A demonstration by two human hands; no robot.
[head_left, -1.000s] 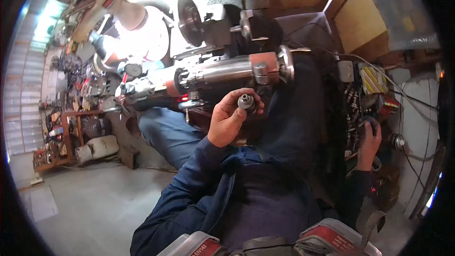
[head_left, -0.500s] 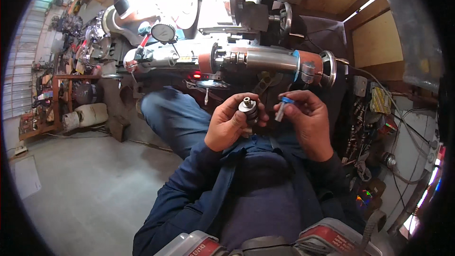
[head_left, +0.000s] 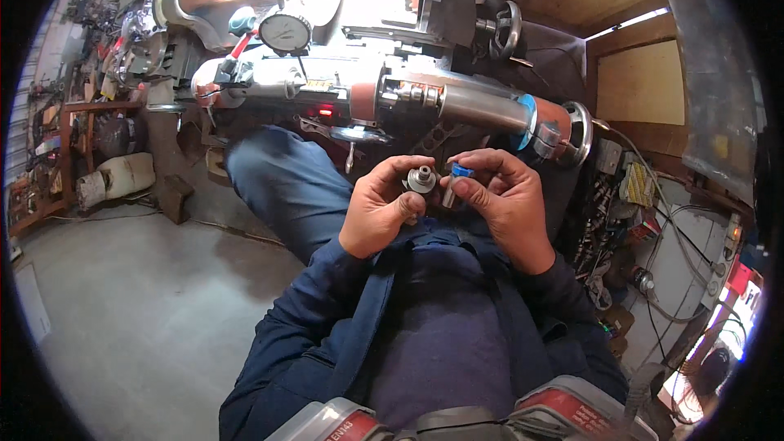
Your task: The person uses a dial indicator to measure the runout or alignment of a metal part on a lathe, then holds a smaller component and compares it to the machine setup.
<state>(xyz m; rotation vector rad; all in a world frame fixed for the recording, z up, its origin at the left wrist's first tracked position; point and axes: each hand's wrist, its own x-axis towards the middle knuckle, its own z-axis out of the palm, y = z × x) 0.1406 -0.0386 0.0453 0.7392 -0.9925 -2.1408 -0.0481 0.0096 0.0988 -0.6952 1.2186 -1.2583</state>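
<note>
Above my lap, my left hand (head_left: pixel 377 211) is closed around a small round metal part (head_left: pixel 420 180) with a narrow stepped stem facing up. Its lower portion is hidden by my fingers. Close beside it, my right hand (head_left: pixel 516 211) pinches a short silvery pin with a blue head (head_left: pixel 462 171) between thumb and fingers. The pin's grey shank points down and slightly left. A small gap separates the two pieces. What exactly each piece is, I cannot make out.
Just beyond my hands lies a lathe-like machine with a thick steel cylinder (head_left: pixel 482 108) and a handwheel (head_left: pixel 579 132). A dial gauge (head_left: pixel 285 33) stands on it at the left. Cluttered shelves (head_left: pixel 77 135) line the left side; cables (head_left: pixel 665 204) hang at the right.
My right hand has moved left, bringing the blue-headed pin close to the metal part. My left hand has shifted slightly left. The whole view has turned a little.
</note>
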